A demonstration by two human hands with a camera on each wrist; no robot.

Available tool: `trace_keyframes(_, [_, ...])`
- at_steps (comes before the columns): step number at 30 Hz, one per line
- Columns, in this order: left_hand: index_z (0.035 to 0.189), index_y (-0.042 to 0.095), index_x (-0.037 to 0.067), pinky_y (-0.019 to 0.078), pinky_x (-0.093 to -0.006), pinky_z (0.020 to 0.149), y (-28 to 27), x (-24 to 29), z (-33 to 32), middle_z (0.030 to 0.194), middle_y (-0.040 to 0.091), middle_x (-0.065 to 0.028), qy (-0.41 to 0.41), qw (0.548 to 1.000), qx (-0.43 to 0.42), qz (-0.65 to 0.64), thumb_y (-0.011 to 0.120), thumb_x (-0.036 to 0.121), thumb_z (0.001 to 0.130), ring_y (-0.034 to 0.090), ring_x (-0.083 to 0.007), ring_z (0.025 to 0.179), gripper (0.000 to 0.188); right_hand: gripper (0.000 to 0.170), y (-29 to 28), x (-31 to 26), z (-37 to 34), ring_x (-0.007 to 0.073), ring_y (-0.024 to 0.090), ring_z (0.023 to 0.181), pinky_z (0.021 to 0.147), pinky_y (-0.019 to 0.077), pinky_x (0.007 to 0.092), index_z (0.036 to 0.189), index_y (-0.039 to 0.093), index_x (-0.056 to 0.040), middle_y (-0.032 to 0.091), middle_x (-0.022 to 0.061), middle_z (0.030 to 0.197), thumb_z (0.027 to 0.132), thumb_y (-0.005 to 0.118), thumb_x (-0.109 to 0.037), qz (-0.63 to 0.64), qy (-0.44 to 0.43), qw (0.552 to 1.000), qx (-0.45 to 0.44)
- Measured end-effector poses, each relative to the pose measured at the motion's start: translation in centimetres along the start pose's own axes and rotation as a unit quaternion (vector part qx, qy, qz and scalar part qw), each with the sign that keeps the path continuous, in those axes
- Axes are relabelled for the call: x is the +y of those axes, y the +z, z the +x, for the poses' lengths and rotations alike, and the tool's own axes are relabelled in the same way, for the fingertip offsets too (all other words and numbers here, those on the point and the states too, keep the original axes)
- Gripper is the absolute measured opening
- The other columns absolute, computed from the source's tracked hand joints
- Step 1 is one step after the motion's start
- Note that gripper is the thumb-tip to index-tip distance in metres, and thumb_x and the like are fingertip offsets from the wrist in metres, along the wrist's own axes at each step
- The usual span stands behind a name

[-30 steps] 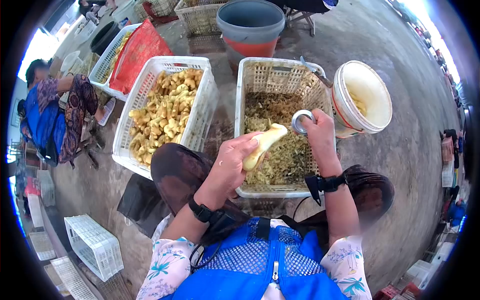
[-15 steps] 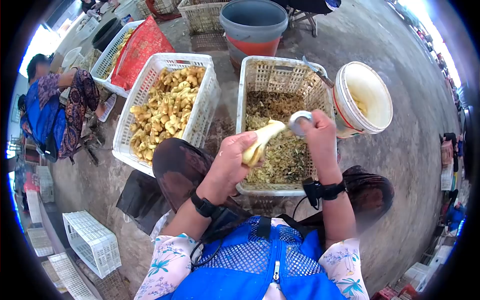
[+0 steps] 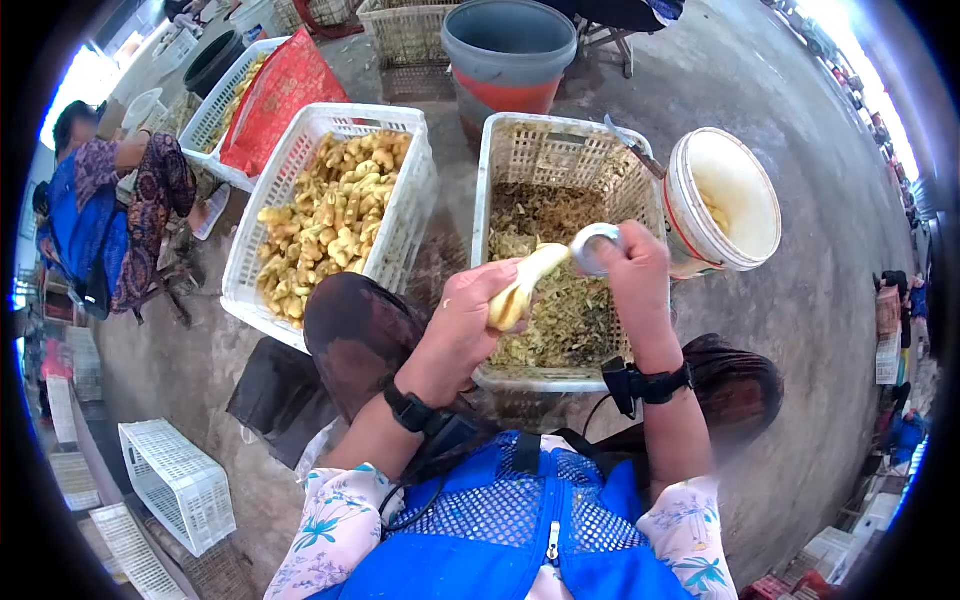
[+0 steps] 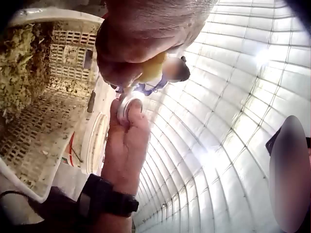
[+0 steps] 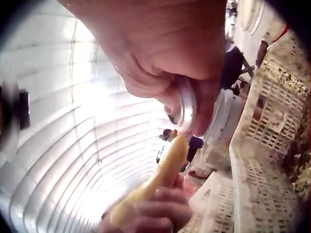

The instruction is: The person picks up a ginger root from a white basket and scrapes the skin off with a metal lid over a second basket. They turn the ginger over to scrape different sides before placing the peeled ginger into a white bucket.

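My left hand (image 3: 468, 318) grips the lower end of a pale, mostly peeled piece of ginger (image 3: 535, 272), which points up and to the right over the scraps crate. A brown streak shows on it near the fingers. In the right hand (image 3: 642, 275) is a shiny metal ring-shaped scraper (image 3: 590, 248), pinched between thumb and fingers. The ring's edge is right at the ginger's far tip, as the right wrist view also shows with the ring (image 5: 187, 104) just above the ginger (image 5: 163, 172). The left palm is hidden in the head view.
Below the hands stands a white crate (image 3: 483, 215) of peel scraps (image 3: 560, 320). A knife (image 3: 632, 145) lies on its right rim, beside a white bucket (image 3: 690, 215). Left is a crate of ginger (image 3: 330, 220); behind, a grey-and-red bucket (image 3: 505, 90). Another person (image 3: 95, 220) sits left.
The scraper has shifted left to the ginger's tip, where a gap showed a second ago. The ginger has turned in my left hand, bringing the brown streak into view.
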State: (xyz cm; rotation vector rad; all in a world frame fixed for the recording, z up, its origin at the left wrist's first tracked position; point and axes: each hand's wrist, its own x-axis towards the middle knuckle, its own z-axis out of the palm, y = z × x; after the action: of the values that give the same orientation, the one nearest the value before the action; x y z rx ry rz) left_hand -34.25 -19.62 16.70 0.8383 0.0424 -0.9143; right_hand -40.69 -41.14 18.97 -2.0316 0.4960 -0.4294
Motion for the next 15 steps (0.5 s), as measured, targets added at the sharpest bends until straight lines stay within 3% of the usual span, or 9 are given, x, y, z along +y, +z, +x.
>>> trace_keyframes(3, [0.131,0.058,-0.008,0.0522,-0.028,0.061,0.3,0.6,-0.8,0.094,0.068,-0.0115,0.015,1.0,0.012,0.011,0.06,0.021,0.1,0.064,-0.0154,0.073,0.042,0.008,-0.5,0.0,-0.1,0.0079,0.049,0.065,0.059,0.0416,0.0274,0.085,0.064,-0.0015,0.057,0.0003,0.071,0.087,0.072,-0.003,0.171,0.039,0.984,0.031])
trace_keyframes(4, [0.131,0.058,-0.008,0.0522,-0.0275,0.06,0.4,0.6,-0.8,0.094,0.068,-0.0118,0.025,0.999,0.018,0.022,0.06,0.021,0.1,0.064,-0.0153,0.073,0.043,0.006,-1.0,-0.9,-0.6,0.0068,0.054,0.068,0.063,0.0451,0.0261,0.091,0.066,-0.0001,0.059,-0.0009,0.073,0.088,0.071,0.0,0.02,-0.024,0.999,0.026])
trace_keyframes(6, [0.132,0.058,-0.008,0.0521,-0.0265,0.06,1.0,0.5,-0.8,0.094,0.068,-0.0121,0.037,0.998,0.026,0.047,0.06,0.019,0.1,0.065,-0.0151,0.073,0.043,0.006,0.6,-1.1,-1.1,0.0067,0.054,0.068,0.063,0.0454,0.026,0.093,0.067,0.0006,0.06,-0.0003,0.073,0.088,0.071,0.0,0.067,-0.115,0.991,0.009])
trace_keyframes(8, [0.132,0.057,-0.008,0.052,-0.0255,0.059,1.4,0.4,-1.0,0.094,0.068,-0.0123,0.042,0.996,0.032,0.074,0.06,0.018,0.099,0.065,-0.0148,0.073,0.042,0.006,1.8,-2.2,-1.7,0.0073,0.05,0.066,0.06,0.0424,0.0285,0.085,0.066,-0.0004,0.057,0.0013,0.07,0.087,0.072,-0.002,0.114,-0.072,0.991,-0.015])
trace_keyframes(11, [0.13,0.059,-0.009,0.0525,-0.0285,0.064,0.0,1.0,-1.0,0.098,0.069,-0.0118,0.001,1.0,0.002,0.018,0.06,0.019,0.1,0.065,-0.0154,0.076,0.041,0.014,-0.6,0.1,0.5,0.0076,0.047,0.064,0.057,0.0398,0.0302,0.078,0.062,-0.0009,0.055,0.0018,0.068,0.085,0.074,-0.003,-0.075,-0.022,0.994,0.074])
trace_keyframes(12, [0.13,0.059,-0.008,0.0522,-0.0291,0.064,-0.3,1.2,-0.8,0.097,0.069,-0.0118,-0.004,1.0,-0.02,0.001,0.058,0.02,0.101,0.065,-0.0158,0.075,0.041,0.004,-1.8,0.2,0.9,0.0056,0.048,0.069,0.062,0.0412,0.0256,0.085,0.069,-0.0027,0.058,-0.0019,0.074,0.088,0.07,-0.006,-0.039,0.024,0.996,0.073])
trace_keyframes(15, [0.131,0.058,-0.006,0.0509,-0.029,0.063,-0.9,1.2,-0.5,0.097,0.069,-0.0115,-0.011,0.998,-0.054,-0.037,0.054,0.024,0.103,0.065,-0.0161,0.077,0.041,0.009,-1.8,0.2,-0.5,0.0069,0.054,0.071,0.065,0.0444,0.0258,0.083,0.065,-0.0011,0.063,-0.0009,0.077,0.087,0.071,-0.006,-0.02,-0.027,0.999,0.019])
